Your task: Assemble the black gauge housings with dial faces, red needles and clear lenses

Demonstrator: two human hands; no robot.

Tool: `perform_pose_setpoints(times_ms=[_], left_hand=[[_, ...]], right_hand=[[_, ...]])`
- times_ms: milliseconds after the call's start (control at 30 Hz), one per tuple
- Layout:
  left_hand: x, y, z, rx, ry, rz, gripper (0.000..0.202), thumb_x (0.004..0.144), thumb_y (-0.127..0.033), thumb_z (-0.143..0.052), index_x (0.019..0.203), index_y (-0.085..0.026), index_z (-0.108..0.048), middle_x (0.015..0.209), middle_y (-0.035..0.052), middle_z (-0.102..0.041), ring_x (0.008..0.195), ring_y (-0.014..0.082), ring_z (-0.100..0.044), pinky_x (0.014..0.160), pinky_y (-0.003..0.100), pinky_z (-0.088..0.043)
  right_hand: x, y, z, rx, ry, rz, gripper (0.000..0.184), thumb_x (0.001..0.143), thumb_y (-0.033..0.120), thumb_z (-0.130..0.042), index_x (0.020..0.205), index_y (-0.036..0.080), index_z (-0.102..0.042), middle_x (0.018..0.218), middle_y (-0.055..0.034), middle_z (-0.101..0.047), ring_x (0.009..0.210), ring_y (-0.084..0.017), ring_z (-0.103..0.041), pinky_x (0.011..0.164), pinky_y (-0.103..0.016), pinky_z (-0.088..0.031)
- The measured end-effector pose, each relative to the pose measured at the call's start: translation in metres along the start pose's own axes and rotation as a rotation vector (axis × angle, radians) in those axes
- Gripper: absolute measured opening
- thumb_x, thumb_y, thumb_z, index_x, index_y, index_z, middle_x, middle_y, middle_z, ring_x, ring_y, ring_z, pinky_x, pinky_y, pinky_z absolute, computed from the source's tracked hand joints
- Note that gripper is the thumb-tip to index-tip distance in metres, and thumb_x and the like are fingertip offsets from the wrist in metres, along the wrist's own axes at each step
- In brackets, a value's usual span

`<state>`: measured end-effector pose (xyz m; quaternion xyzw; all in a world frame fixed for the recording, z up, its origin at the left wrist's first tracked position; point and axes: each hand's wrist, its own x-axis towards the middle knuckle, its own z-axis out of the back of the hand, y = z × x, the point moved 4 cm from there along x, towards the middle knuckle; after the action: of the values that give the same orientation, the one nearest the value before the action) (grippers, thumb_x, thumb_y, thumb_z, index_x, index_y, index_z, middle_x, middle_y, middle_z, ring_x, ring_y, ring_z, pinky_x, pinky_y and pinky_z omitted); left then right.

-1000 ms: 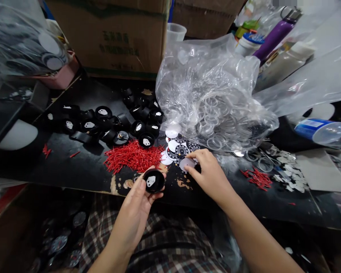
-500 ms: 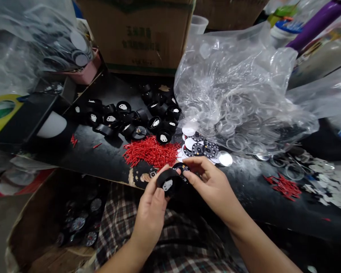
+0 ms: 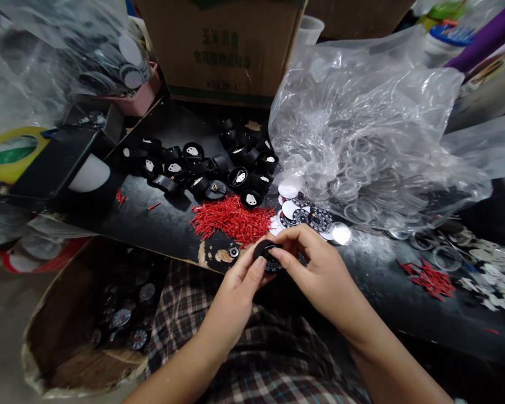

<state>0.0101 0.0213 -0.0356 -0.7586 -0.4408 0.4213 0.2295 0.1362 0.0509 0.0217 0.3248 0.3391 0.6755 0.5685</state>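
Black bench (image 3: 160, 224): red pins (image 3: 231, 219), black housings (image 3: 202, 168)

On the dark surface (image 3: 164, 235), a heap of red plastic pins (image 3: 232, 219) lies before the black round plastic housings (image 3: 202, 168), with round printed dial discs (image 3: 305, 216) to its right. Behind the discs sits a clear plastic bag of rings (image 3: 370, 140). Before the pins, left grip (image 3: 239, 292) and right grip (image 3: 320, 275) clasp one black round case (image 3: 264, 249).
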Motion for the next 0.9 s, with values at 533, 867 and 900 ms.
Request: perform_pose_setpoints(times_ms=[533, 867, 900], left_hand=[[0.003, 0.0, 0.004, 0.153, 0.048, -0.013, 0.03, 0.082, -0.024, -0.064, 0.111, -0.023, -0.067, 0.12, 0.0046, -0.067, 0.115, 0.0245, -0.059, 0.104, 0.038, -0.042], [-0.004, -0.007, 0.025, 0.132, -0.085, -0.061, 0.027, 0.082, -0.028, -0.063, 0.108, -0.023, -0.067, 0.116, 0.0034, -0.069, 0.112, 0.0246, -0.06, 0.1, 0.04, -0.046], [-0.004, -0.009, 0.026, 0.101, -0.104, -0.069, 0.025, 0.082, -0.029, -0.063, 0.106, -0.022, -0.068, 0.116, 0.0037, -0.068, 0.111, 0.025, -0.06, 0.098, 0.041, -0.048]], right_hand=[[-0.01, -0.011, -0.004, -0.003, 0.093, -0.124, 0.014, 0.084, 0.024, -0.058, 0.098, 0.022, -0.058, 0.087, -0.0023, -0.062, 0.073, -0.016, -0.057, 0.063, -0.028, -0.047], [0.006, -0.021, -0.002, -0.319, 0.138, -0.053, 0.015, 0.089, 0.021, -0.05, 0.094, 0.022, -0.065, 0.092, -0.0036, -0.07, 0.087, -0.022, -0.06, 0.078, -0.036, -0.042], [0.012, -0.022, -0.006, -0.45, 0.134, -0.043, 0.014, 0.088, 0.02, -0.051, 0.09, 0.021, -0.065, 0.088, -0.0043, -0.07, 0.085, -0.023, -0.059, 0.076, -0.038, -0.04]])
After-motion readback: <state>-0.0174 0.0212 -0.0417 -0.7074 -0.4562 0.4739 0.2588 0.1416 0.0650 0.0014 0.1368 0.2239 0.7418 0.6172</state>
